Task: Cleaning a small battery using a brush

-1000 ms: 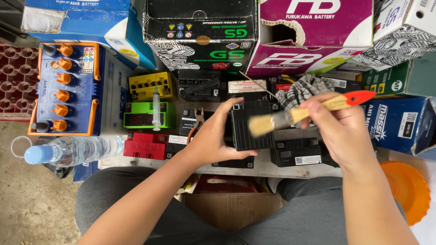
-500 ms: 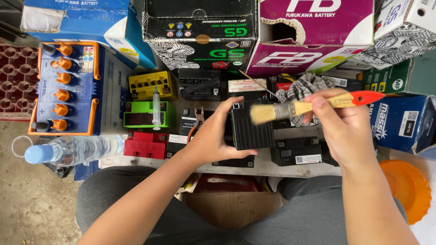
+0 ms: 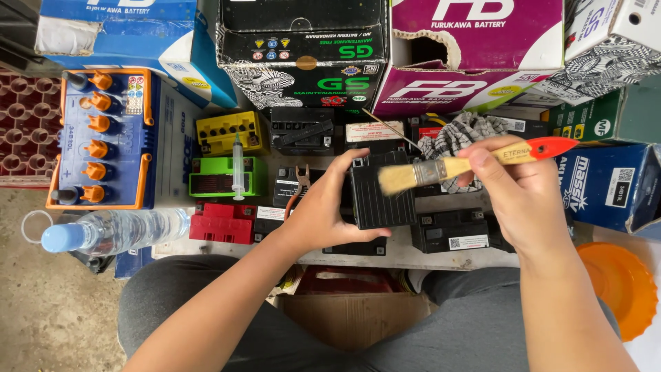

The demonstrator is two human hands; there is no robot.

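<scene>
My left hand [image 3: 321, 209] grips a small black battery [image 3: 381, 193] and holds it up over the white board. My right hand [image 3: 518, 193] holds a paintbrush [image 3: 463, 165] with a wooden handle and a red tip. The pale bristles lie against the battery's upper right corner. A checked cloth [image 3: 457, 140] lies just behind the brush.
Small batteries cover the white board [image 3: 406, 256]: yellow [image 3: 229, 129], green [image 3: 219, 175], red [image 3: 223, 222] and several black ones. A syringe [image 3: 237, 167] rests on the green one, with pliers [image 3: 300, 178] nearby. A large blue battery [image 3: 102, 138], a water bottle [image 3: 117, 230], cartons and an orange lid [image 3: 618, 289] surround them.
The brush has swept up from the battery's face to its upper right corner over the last second. My left hand and the battery have stayed in place.
</scene>
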